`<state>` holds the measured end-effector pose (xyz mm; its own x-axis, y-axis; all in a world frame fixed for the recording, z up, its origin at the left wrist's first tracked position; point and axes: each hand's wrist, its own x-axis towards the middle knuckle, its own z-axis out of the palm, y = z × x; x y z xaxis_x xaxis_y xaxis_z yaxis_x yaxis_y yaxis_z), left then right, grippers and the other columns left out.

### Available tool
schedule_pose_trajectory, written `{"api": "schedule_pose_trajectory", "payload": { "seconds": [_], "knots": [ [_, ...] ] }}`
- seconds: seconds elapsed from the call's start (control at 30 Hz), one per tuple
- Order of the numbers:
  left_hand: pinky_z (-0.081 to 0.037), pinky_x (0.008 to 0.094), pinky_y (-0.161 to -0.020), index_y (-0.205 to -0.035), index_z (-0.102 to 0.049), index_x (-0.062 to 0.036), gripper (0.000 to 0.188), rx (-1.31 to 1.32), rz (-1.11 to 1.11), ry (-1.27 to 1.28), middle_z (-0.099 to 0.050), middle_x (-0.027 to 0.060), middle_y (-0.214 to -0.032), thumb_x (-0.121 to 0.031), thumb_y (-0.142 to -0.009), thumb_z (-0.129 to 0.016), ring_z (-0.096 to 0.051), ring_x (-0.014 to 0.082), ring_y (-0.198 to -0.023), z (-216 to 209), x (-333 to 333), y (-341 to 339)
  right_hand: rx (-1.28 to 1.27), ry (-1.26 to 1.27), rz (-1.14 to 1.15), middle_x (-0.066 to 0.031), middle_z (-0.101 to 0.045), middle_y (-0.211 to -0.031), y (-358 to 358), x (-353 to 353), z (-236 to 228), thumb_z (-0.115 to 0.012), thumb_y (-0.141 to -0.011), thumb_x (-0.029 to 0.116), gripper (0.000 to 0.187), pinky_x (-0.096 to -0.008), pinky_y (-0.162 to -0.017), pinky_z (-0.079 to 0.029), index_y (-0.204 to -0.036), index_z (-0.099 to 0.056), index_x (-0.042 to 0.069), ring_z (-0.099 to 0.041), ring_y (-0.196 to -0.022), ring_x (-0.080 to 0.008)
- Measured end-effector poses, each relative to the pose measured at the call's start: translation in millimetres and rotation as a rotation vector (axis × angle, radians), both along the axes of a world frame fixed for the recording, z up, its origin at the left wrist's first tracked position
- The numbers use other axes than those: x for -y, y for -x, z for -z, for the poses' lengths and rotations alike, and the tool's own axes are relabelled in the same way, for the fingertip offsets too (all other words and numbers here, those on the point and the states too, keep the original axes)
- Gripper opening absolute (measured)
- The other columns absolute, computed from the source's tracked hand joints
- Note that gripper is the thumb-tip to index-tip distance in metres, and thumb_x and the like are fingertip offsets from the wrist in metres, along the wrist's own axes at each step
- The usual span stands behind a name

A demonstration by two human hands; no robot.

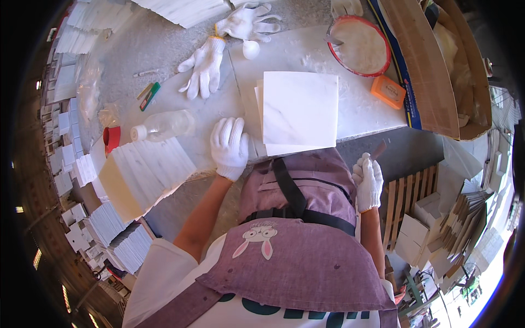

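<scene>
My left hand [229,145], in a white knit glove, rests palm down at the near edge of the table, its fingers loosely bent with nothing visible in them. Just to its right lies a small pile of square white marble-look tiles [301,109], slightly out of line with one another. My right hand [369,183], gloved too, is off the table's edge beside my apron. Its fingers are closed round a thin, flat brownish blade [378,150] like a scraper, whose lower part they hide.
Left stand a clear bottle [169,126], a tile stack [153,172], a red tape roll [111,139] and a green-handled tool [149,97]. Spare gloves [205,68] lie at the back. Right are a red-rimmed bowl of pale powder [360,46], an orange box [388,92] and a cardboard box [424,60].
</scene>
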<state>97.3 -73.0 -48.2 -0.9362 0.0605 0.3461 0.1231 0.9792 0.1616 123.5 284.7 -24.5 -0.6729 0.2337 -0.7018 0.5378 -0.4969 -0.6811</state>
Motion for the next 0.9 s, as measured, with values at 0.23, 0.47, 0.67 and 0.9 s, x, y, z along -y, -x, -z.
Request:
{"api": "schedule_pose_trajectory", "payload": {
  "seconds": [0.23, 0.47, 0.67, 0.9],
  "knots": [
    [-0.040, 0.0485, -0.103, -0.124, -0.062, -0.0089, 0.042, 0.008, -0.009, 0.004, -0.058, 0.0116, -0.124, -0.017, -0.083, -0.067, -0.051, 0.0337, -0.121, 2.9, 2.1, -3.9, -0.020, -0.008, -0.039, 0.0053, -0.050, -0.086, -0.6, -7.8, 4.7, -0.055, -0.100, 0.016, 0.019, -0.0146, -0.056, -0.033, -0.114, -0.058, 0.004, -0.042, -0.069, -0.0018],
    [-0.040, 0.0488, -0.103, -0.123, -0.063, -0.0093, 0.041, 0.014, -0.009, 0.017, -0.058, 0.0116, -0.124, -0.018, -0.083, -0.067, -0.051, 0.0335, -0.122, 3.0, 1.3, -2.8, 0.014, -0.021, -0.079, 0.0031, -0.053, -0.087, -3.8, -0.1, 6.1, -0.056, -0.099, 0.017, 0.023, -0.0145, -0.056, -0.037, -0.115, -0.059, 0.001, -0.044, -0.068, -0.0013],
    [-0.040, 0.0485, -0.103, -0.122, -0.063, -0.0090, 0.040, 0.022, -0.001, 0.024, -0.058, 0.0119, -0.124, -0.018, -0.083, -0.067, -0.051, 0.0338, -0.121, 1.8, 0.3, -0.6, 0.053, -0.039, -0.096, 0.0018, -0.056, -0.088, -20.3, -8.1, 24.2, -0.058, -0.098, 0.022, 0.023, -0.0168, -0.059, -0.042, -0.111, -0.062, 0.003, -0.051, -0.070, -0.0031],
    [-0.041, 0.0471, -0.101, -0.120, -0.064, -0.0082, 0.037, 0.025, -0.025, -0.061, -0.059, 0.0127, -0.122, -0.016, -0.084, -0.065, -0.053, 0.0353, -0.118, -6.7, -5.0, 2.3, 0.134, -0.227, -0.118, 0.0046, -0.052, -0.078, -37.1, -22.0, 39.9, -0.060, -0.097, 0.030, 0.023, -0.0183, -0.057, -0.038, -0.096, -0.063, 0.008, -0.046, -0.066, -0.0026]
  ]
}}
